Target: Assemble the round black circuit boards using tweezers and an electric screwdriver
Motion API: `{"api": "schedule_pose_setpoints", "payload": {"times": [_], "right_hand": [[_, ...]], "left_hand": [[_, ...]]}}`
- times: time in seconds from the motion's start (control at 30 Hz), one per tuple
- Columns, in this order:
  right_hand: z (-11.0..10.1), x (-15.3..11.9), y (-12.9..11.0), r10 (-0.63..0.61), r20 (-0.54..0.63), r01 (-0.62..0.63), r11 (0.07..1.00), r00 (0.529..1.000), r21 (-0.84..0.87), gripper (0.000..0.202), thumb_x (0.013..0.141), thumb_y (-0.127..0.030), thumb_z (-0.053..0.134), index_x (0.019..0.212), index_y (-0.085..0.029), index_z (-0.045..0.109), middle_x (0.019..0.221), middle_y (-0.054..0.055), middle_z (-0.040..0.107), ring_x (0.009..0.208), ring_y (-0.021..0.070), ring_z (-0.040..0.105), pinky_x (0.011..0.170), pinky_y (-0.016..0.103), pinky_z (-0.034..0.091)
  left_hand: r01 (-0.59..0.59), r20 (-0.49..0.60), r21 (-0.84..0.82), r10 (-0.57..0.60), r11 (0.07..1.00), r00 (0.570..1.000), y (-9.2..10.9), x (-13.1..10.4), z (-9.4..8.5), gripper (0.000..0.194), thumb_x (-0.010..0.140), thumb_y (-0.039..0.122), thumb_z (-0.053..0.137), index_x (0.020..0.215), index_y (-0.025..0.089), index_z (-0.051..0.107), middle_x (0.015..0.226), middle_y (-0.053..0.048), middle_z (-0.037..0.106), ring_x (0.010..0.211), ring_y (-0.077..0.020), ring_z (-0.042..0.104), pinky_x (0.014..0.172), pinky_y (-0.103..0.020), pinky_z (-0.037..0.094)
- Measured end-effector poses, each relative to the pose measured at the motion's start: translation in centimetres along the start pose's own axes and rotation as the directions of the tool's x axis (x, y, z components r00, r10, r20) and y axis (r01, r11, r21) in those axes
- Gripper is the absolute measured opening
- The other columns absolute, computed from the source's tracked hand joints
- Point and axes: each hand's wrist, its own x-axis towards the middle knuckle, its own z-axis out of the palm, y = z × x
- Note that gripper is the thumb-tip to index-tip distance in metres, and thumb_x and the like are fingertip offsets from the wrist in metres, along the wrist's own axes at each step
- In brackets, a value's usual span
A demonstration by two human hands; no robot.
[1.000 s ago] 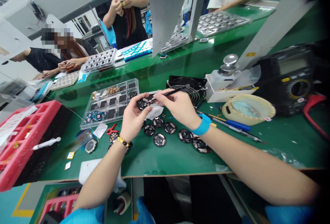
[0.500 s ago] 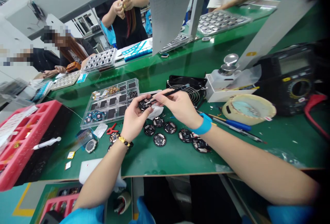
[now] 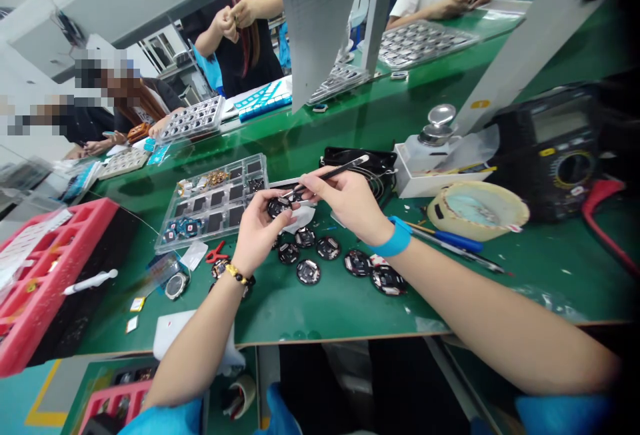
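Note:
My left hand (image 3: 257,228) holds a small round black part (image 3: 279,207) between thumb and fingers, above the green table (image 3: 300,315). Closed round a dark pair of tweezers (image 3: 345,167), my right hand (image 3: 347,198) has their tips close to the round part; whether they touch it is too small to tell. Below the hands lie several similar round black parts (image 3: 309,271). A clear compartment tray (image 3: 215,201) with dark squares and small components is left of my left hand. Red pliers or a clip (image 3: 215,252) lie near my left wrist.
A red foam tray (image 3: 55,268) stands at the left. At the right are a cream bowl (image 3: 479,208), a white box with a metal-topped bottle (image 3: 425,168), a black multimeter (image 3: 555,148) and pens (image 3: 460,239). A black fan (image 3: 355,158) sits behind my right hand. People work beyond.
The tweezers have tilted and their rear end has risen slightly. My left fingers have shifted on the round part. At the upper right, a person's hands have moved.

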Motion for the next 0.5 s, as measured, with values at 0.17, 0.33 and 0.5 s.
{"api": "schedule_pose_setpoints", "payload": {"times": [0.17,0.33,0.5], "right_hand": [[0.07,0.06,0.26,0.023,0.008,-0.023,1.0,1.0,-0.01,0.05,0.079,-0.065,0.081,0.09,-0.017,0.078,0.079,0.007,0.079,0.075,0.0206,0.075,0.074,0.034,0.064],[0.14,0.11,0.51,0.041,-0.001,-0.041,0.999,0.999,-0.013,0.05,0.077,-0.067,0.082,0.088,-0.018,0.077,0.08,0.007,0.079,0.075,0.0209,0.074,0.072,0.033,0.063],[0.18,-0.05,0.41,0.004,0.0,-0.004,0.998,1.0,-0.061,0.051,0.078,-0.068,0.08,0.086,-0.018,0.077,0.076,0.006,0.077,0.072,0.0202,0.072,0.07,0.032,0.059]], "left_hand": [[0.048,0.019,-0.004,-0.048,0.999,0.999,0.2,-0.06,0.03,0.035,0.085,0.04,0.082,0.108,0.02,0.066,0.124,-0.01,0.069,0.1,-0.0231,0.076,0.078,-0.034,0.067],[0.073,0.008,0.007,-0.073,0.997,0.997,0.1,0.1,-0.16,0.039,0.089,0.056,0.075,0.102,0.02,0.066,0.113,-0.007,0.073,0.092,-0.0207,0.076,0.065,-0.026,0.065],[0.107,0.008,0.004,-0.107,0.994,0.994,0.0,0.2,-0.24,0.042,0.088,0.059,0.076,0.098,0.02,0.063,0.107,-0.006,0.075,0.081,-0.0179,0.075,0.053,-0.022,0.059]]}}
